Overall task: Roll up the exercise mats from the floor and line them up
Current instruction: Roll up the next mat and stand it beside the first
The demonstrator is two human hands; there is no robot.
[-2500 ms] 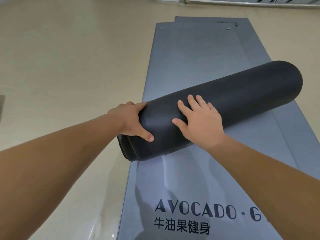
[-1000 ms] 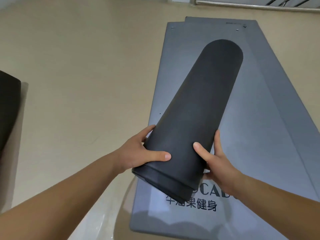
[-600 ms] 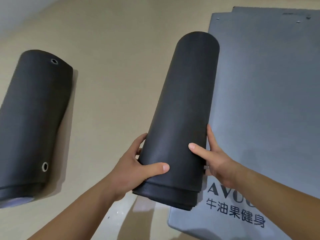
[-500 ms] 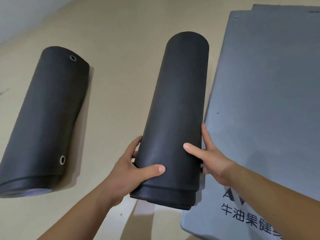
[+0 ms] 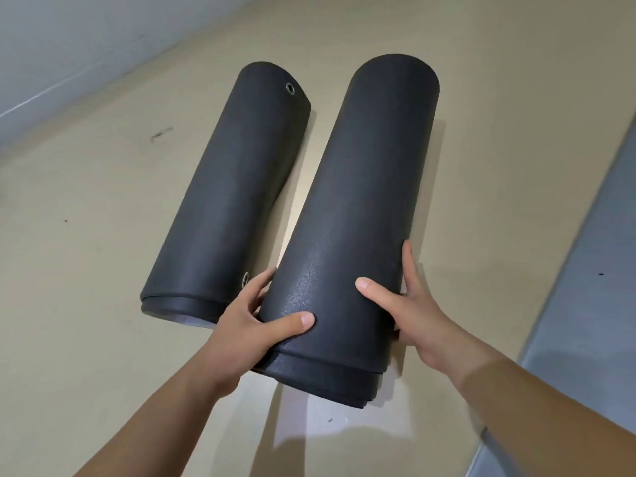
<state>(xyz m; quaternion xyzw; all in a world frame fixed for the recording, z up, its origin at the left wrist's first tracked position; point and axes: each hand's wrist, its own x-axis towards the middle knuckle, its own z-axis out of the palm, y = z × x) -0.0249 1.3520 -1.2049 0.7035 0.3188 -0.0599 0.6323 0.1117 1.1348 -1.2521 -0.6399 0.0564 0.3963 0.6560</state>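
Black foam, rolled tight: the roll (image 5: 347, 215) sits in both our hands near its close end. Left hand (image 5: 249, 325) wraps the left flank, thumb laid over the top; right hand (image 5: 406, 311) cups the right flank, fingers spread along the side. Both are closed on it, neither slack.

Handling, as we judge it: light for its bulk, soft enough to dent under a thumb, grippy rather than slick. The layered edge at the near end could spring loose, so a hold across that end seems the safest.

Its long axis runs away from us, far end tipped slightly right. Whether it rests on the floor (image 5: 86, 235) or hangs just above we cannot tell.

A second roll (image 5: 223, 201) lies on the floor just to the left, almost parallel, a narrow gap between them. A grey flat mat (image 5: 592, 304) shows at right.
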